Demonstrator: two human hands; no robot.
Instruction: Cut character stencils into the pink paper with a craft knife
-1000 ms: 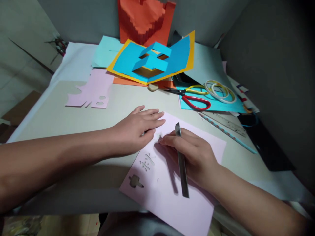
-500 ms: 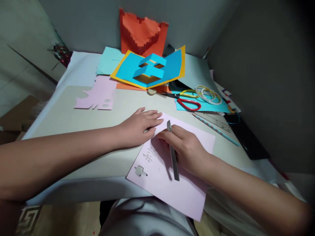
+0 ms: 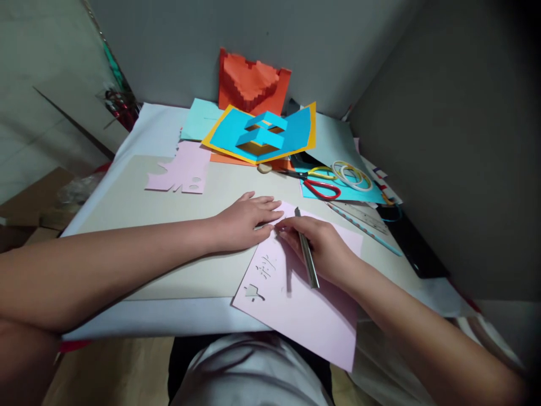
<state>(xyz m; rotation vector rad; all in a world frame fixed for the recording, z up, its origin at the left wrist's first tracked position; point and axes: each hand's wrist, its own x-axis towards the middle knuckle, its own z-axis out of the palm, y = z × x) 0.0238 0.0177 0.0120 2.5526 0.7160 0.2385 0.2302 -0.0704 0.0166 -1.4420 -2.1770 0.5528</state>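
A pink paper sheet lies at a slant over the table's front edge, with cut-out characters and shapes on its left part. My left hand rests flat with fingers spread, the fingertips on the sheet's upper left corner. Over the sheet, my right hand is closed, its thumb and index finger pinched near the left fingertips. A metal-coloured craft knife lies across my right hand, under the curled fingers. Whatever is at the pinched fingertips is too small to make out.
Behind the hands are a blue and yellow pop-up card, a red heart card, scissors, tape rolls and an eraser-like piece. A cut pink scrap lies left, a striped pencil and dark tablet right.
The camera view has shifted. My right hand has turned slightly, tilting the craft knife further, and its fingertips are pinched closer to the left hand. The left hand stays flat on the sheet.
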